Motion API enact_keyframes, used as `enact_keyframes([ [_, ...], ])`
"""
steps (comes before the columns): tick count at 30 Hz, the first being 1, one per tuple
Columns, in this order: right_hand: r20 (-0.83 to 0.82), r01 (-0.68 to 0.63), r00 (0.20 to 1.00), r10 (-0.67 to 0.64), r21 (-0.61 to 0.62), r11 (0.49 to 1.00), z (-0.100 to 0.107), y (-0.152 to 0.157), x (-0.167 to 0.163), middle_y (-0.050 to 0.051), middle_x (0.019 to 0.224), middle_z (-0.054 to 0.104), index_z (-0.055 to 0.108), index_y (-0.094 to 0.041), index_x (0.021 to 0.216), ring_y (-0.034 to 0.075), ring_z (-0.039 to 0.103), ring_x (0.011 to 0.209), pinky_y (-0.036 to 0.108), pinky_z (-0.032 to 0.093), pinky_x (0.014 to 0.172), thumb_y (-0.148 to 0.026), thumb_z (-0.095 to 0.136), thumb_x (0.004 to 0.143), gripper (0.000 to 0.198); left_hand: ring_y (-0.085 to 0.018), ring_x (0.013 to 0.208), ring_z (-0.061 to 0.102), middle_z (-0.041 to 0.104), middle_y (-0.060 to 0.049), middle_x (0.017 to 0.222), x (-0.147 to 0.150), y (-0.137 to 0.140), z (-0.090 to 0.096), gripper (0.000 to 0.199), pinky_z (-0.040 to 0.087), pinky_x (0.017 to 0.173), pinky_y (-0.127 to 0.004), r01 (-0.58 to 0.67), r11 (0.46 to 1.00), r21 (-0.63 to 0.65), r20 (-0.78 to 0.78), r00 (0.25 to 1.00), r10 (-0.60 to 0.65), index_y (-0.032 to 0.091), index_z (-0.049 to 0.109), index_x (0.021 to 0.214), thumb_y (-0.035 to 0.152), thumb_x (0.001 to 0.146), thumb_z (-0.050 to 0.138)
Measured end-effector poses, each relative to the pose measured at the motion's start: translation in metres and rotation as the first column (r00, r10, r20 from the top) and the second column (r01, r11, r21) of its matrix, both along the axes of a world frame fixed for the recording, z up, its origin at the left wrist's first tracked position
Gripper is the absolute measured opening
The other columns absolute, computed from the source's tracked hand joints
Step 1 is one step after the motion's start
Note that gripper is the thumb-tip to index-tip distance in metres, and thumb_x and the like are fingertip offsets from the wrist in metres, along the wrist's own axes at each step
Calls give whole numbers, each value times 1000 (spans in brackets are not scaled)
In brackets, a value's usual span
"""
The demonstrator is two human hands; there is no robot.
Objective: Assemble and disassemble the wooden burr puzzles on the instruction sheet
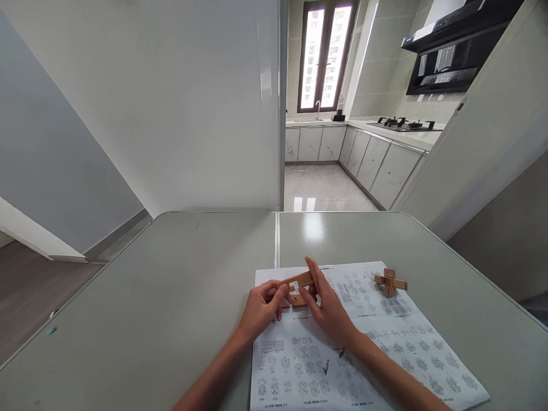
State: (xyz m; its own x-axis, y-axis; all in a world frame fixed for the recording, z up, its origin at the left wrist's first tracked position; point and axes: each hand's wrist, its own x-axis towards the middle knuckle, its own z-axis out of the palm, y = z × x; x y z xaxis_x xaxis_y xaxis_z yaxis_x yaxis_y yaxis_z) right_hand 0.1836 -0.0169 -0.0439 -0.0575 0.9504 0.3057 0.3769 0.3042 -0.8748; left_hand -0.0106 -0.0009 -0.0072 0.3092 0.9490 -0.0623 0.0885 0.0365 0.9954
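Note:
A notched wooden puzzle piece (305,279) is held between my two hands, slightly above a printed sheet (342,388). My left hand (266,303) pinches its left end with thumb and fingers. The fingers of my right hand (324,298) close around the right end, the index finger pointing up. Just below, more wood (299,300) shows between the hands; whether it is held or lies on the paper, I cannot tell. Toward the sheet's right edge sits a small cross-shaped wooden puzzle (389,282) of interlocked pieces, with a dark mark like a 2.
The sheet, covered in small diagrams, lies on a grey-green table (180,319) with a seam down its middle. A tiny pale bit (52,330) lies near the left edge. Beyond, a doorway leads to a kitchen with a gas stove (405,124) and a window (327,57).

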Motion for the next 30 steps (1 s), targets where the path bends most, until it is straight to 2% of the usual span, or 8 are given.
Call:
enact_keyframes([
  [5, -12, 2, 1000, -3, -35, 999, 0, 0, 1, 13, 145, 57, 21, -32, 164, 28, 63, 113, 44, 56, 93, -45, 47, 104, 67, -7, 44, 47, 78, -8, 84, 2, -2, 2, 44, 39, 45, -22, 0, 1000, 6, 14, 1000, 0, 15, 70, 96, 58, 92, 64],
  [8, -64, -16, 998, 13, -50, 999, 2, 0, 0, 10, 161, 41, 22, -31, 164, 28, 50, 138, 45, 46, 110, -44, 42, 106, 63, -8, 45, 47, 77, -7, 82, 2, -2, 4, 42, 39, 46, -22, 23, 1000, 12, 44, 999, -24, 15, 70, 96, 57, 92, 64],
  [11, -99, -44, 994, 38, -57, 997, 2, 0, 0, 8, 166, 34, 21, -30, 164, 26, 38, 148, 44, 38, 118, -45, 41, 107, 62, -8, 46, 47, 77, -7, 80, 1, -1, 5, 42, 40, 48, -22, 35, 999, 20, 41, 999, -36, 15, 70, 95, 56, 93, 63],
  [14, -97, -62, 994, 55, -70, 996, 2, -1, 2, 10, 163, 38, 19, -29, 164, 26, 49, 139, 42, 45, 111, -45, 41, 107, 63, -7, 45, 46, 77, -7, 81, 0, 0, 4, 42, 40, 49, -22, 32, 999, 15, 36, 999, -32, 15, 69, 95, 56, 93, 63],
  [18, -69, -58, 996, 53, -79, 995, 6, -1, 4, 12, 147, 56, 21, -27, 164, 25, 65, 111, 38, 54, 95, -46, 39, 107, 63, -7, 44, 45, 78, -9, 81, -2, 1, 0, 43, 37, 48, -22, 54, 999, 4, 30, 998, -54, 14, 67, 96, 57, 94, 62],
  [24, -62, -56, 997, 47, -147, 988, 12, -3, 6, 6, 99, 69, 27, -25, 163, 22, 64, 74, 35, 55, 72, -50, 32, 108, 61, -8, 44, 45, 77, -9, 78, -2, 1, 2, 45, 37, 48, -22, 79, 997, 9, 30, 996, -79, 15, 66, 90, 59, 93, 61],
  [27, -57, -51, 997, 45, -124, 991, 11, -2, 7, 4, 92, 68, 29, -26, 163, 22, 63, 71, 35, 55, 70, -50, 32, 108, 60, -8, 45, 44, 76, -7, 74, -1, 1, 4, 45, 37, 48, -22, 87, 996, 17, 25, 996, -87, 15, 66, 88, 60, 92, 62],
  [30, -30, -67, 997, 66, -67, 995, 10, -2, 8, 6, 102, 70, 34, -27, 161, 22, 66, 82, 36, 56, 79, -47, 33, 108, 56, -8, 45, 45, 75, -6, 72, -2, 1, 2, 47, 37, 47, -22, 96, 995, 23, 3, 995, -96, 15, 67, 89, 61, 92, 61],
])
